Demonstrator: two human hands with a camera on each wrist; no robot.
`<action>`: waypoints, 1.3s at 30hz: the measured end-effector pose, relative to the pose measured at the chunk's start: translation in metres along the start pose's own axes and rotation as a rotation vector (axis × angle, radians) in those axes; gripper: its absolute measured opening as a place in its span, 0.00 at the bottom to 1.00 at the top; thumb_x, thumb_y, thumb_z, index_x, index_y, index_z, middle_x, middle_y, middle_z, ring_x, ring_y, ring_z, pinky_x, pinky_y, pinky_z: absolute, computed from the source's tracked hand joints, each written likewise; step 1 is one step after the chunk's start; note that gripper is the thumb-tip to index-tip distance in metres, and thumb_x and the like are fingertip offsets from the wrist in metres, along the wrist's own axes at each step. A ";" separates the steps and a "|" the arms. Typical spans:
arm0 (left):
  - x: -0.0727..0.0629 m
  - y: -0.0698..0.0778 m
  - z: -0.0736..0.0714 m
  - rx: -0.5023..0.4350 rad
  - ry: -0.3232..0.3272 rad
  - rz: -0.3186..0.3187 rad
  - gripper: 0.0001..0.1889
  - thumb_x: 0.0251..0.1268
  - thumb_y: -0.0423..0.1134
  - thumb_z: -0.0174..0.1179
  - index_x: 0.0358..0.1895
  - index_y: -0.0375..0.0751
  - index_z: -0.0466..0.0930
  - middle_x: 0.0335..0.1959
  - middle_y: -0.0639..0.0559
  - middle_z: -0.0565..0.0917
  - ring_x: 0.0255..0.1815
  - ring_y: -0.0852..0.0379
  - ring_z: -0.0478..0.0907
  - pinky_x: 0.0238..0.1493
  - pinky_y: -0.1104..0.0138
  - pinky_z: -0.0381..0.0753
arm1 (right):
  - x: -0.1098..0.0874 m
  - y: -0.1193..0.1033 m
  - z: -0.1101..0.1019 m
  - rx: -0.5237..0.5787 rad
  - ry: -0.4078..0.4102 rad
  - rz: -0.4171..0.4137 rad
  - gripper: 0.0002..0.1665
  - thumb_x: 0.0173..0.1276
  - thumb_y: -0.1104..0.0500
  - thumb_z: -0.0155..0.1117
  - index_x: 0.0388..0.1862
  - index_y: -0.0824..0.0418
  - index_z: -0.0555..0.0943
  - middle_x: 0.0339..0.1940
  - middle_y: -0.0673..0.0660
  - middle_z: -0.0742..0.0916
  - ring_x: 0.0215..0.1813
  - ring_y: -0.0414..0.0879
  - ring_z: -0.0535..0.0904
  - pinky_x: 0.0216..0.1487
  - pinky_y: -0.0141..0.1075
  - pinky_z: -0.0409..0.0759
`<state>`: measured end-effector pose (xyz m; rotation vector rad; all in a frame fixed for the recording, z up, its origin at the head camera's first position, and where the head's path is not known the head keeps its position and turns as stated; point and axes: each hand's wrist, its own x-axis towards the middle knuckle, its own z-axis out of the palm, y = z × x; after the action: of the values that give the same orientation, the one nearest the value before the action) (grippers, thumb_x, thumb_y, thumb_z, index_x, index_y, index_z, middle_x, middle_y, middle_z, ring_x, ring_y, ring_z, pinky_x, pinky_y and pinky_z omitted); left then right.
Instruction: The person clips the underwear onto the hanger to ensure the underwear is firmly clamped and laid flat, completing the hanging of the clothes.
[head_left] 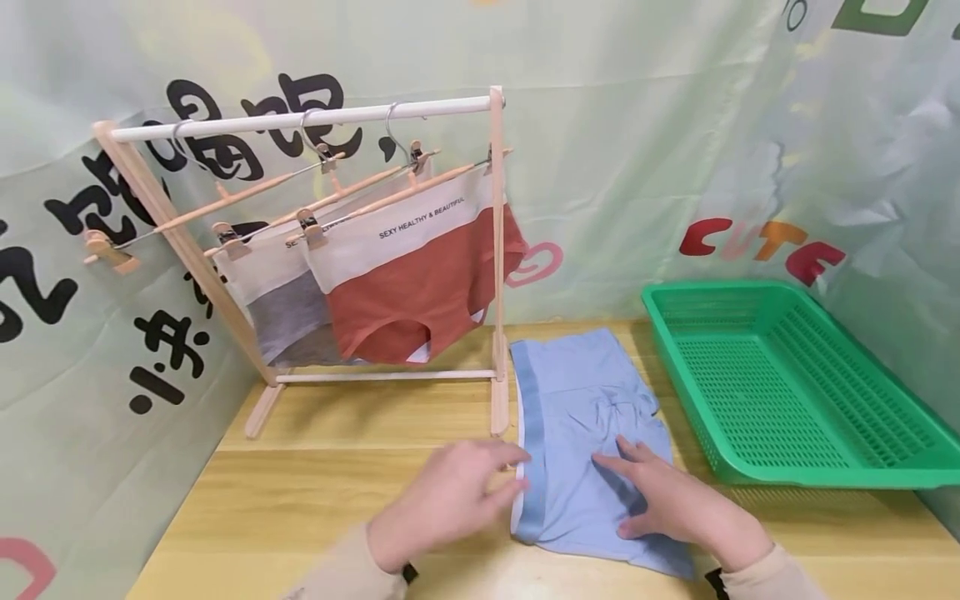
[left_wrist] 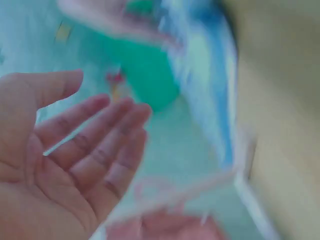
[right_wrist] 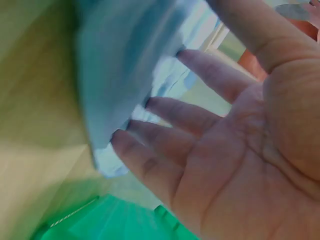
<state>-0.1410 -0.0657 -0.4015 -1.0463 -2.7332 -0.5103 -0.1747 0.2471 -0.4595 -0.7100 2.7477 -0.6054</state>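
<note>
A pair of light blue underpants (head_left: 577, 392) lies on the table beside the rack, its waistband facing left. My left hand (head_left: 461, 492) is at the waistband edge with nothing in its grasp; in the left wrist view its palm and loosely bent fingers (left_wrist: 100, 145) show bare. With spread fingers, my right hand (head_left: 671, 500) touches the cloth near the leg openings. The fingertips of that hand meet the edge of the blue cloth (right_wrist: 125, 75) in the right wrist view, and nothing is pinched. Blur softens the left wrist view.
A small wooden rack (head_left: 498, 292) holds clip hangers. Red-brown underpants (head_left: 420, 275) and grey ones (head_left: 288, 317) are clipped there, and another hanger (head_left: 225, 200) has no garment on its near clip. A green basket (head_left: 810, 479) stands at the right on the wooden table (head_left: 337, 500).
</note>
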 end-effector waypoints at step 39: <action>-0.078 -0.193 -0.298 0.419 0.658 -0.715 0.21 0.83 0.42 0.53 0.67 0.32 0.81 0.68 0.23 0.75 0.71 0.19 0.66 0.75 0.31 0.57 | 0.004 0.003 -0.014 -0.016 -0.015 -0.044 0.51 0.52 0.45 0.88 0.72 0.64 0.80 0.71 0.77 0.79 0.70 0.77 0.77 0.68 0.70 0.76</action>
<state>-0.2025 -0.3588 -0.1963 0.2060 -2.3530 -0.2656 -0.1839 0.2519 -0.4491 -0.7771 2.7324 -0.5854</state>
